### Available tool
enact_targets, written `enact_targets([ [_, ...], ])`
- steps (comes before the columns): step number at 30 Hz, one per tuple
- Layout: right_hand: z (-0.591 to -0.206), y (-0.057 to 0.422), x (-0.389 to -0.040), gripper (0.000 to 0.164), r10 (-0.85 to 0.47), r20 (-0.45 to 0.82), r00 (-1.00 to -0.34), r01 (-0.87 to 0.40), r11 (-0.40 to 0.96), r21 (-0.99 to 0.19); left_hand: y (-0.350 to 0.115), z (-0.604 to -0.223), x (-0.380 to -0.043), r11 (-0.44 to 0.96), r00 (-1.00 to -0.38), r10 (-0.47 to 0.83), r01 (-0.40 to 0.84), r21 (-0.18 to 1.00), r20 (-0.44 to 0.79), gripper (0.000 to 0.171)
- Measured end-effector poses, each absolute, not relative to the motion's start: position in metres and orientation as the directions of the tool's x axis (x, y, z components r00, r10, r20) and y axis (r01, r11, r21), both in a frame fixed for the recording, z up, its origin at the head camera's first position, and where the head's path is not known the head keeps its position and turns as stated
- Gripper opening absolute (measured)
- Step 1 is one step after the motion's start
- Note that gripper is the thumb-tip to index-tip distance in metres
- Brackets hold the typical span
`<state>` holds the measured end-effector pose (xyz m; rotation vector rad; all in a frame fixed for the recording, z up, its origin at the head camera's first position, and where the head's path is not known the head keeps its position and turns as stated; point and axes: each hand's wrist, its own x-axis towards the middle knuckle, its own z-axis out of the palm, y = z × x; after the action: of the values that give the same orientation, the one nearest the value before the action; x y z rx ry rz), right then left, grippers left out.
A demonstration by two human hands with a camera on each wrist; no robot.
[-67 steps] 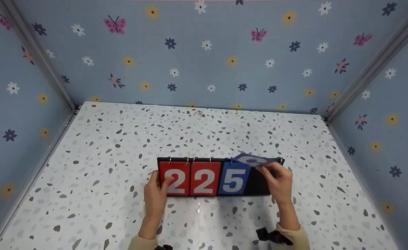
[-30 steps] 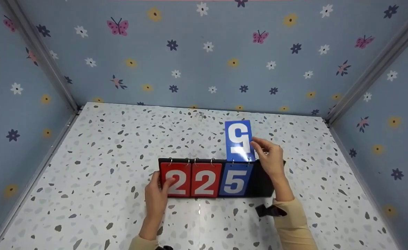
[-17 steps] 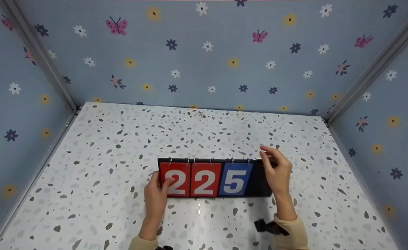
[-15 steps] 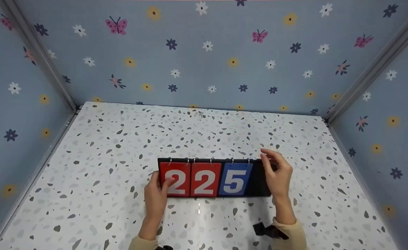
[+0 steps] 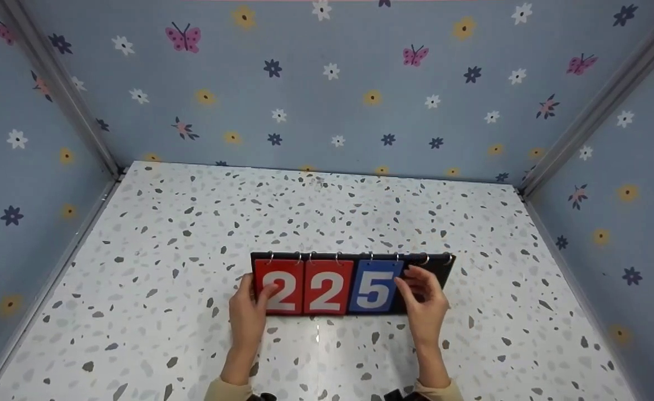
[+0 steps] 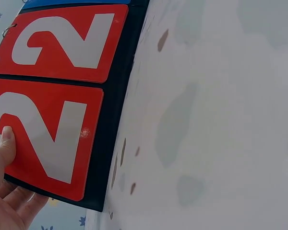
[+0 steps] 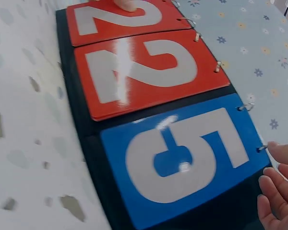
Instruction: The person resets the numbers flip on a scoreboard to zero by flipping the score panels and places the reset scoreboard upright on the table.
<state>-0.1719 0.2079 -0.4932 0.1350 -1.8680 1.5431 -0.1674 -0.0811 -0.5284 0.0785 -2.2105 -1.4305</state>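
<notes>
A black flip scoreboard (image 5: 355, 257) stands tilted on the table, with cards hung on metal rings. My left hand (image 5: 247, 314) grips its left end, thumb over the first red card (image 6: 43, 143), fingers behind the board. A second red card (image 5: 327, 287) also reads 2. Beside it hangs a blue card (image 7: 182, 163) reading 5. My right hand (image 5: 428, 303) is at the blue card's right edge, thumb and forefinger apart. In the right wrist view its fingertips (image 7: 273, 148) are near the card's ringed corner. Behind this hand, the rightmost place shows bare black board.
The white speckled table (image 5: 182, 223) spreads around the scoreboard on all sides. A blue wall (image 5: 327, 83) with flowers and butterflies rises at the back, with similar panels at left and right. Grey metal posts (image 5: 65, 83) stand at the corners.
My right hand turned a blue 5 card up over the rings and let it go behind the board. It then came down and left to the front blue card. My left hand kept its grip.
</notes>
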Motion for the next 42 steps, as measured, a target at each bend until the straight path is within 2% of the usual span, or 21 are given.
enact_targets([
  [5,-0.513,0.201,-0.171,0.03,0.388,0.572,-0.723,-0.464,0.34,-0.818,-0.081,-0.527,-0.167,0.437,-0.876,-0.314,0.207,0.875,0.365,0.032],
  [11,-0.51,0.191,-0.165,0.031,0.444,0.541,-0.715,-0.325,0.473,-0.819,-0.081,-0.528,-0.167,0.448,-0.87,-0.314,0.217,0.867,0.38,0.033],
  [15,-0.513,0.188,-0.166,0.031,0.452,0.549,-0.703,-0.314,0.496,-0.81,-0.08,-0.528,-0.166,0.45,-0.867,-0.319,0.217,0.866,0.383,0.034],
  [24,-0.52,0.186,-0.169,0.029,0.478,0.522,-0.706,-0.26,0.511,-0.82,-0.079,-0.529,-0.166,0.444,-0.873,-0.321,0.205,0.872,0.368,0.034],
  [30,-0.524,0.191,-0.172,0.028,0.498,0.485,-0.719,-0.27,0.443,-0.855,-0.08,-0.527,-0.166,0.442,-0.871,-0.321,0.208,0.872,0.371,0.032],
  [33,-0.543,0.199,-0.179,0.026,0.494,0.472,-0.731,-0.289,0.403,-0.869,-0.08,-0.528,-0.166,0.443,-0.869,-0.319,0.215,0.87,0.377,0.032],
  [37,-0.571,0.212,-0.189,0.025,0.477,0.489,-0.73,-0.294,0.426,-0.856,-0.08,-0.528,-0.166,0.44,-0.87,-0.317,0.218,0.871,0.378,0.033],
  [42,-0.536,0.199,-0.173,0.021,0.458,0.491,-0.742,-0.304,0.422,-0.854,-0.081,-0.529,-0.166,0.449,-0.869,-0.317,0.214,0.867,0.379,0.033],
])
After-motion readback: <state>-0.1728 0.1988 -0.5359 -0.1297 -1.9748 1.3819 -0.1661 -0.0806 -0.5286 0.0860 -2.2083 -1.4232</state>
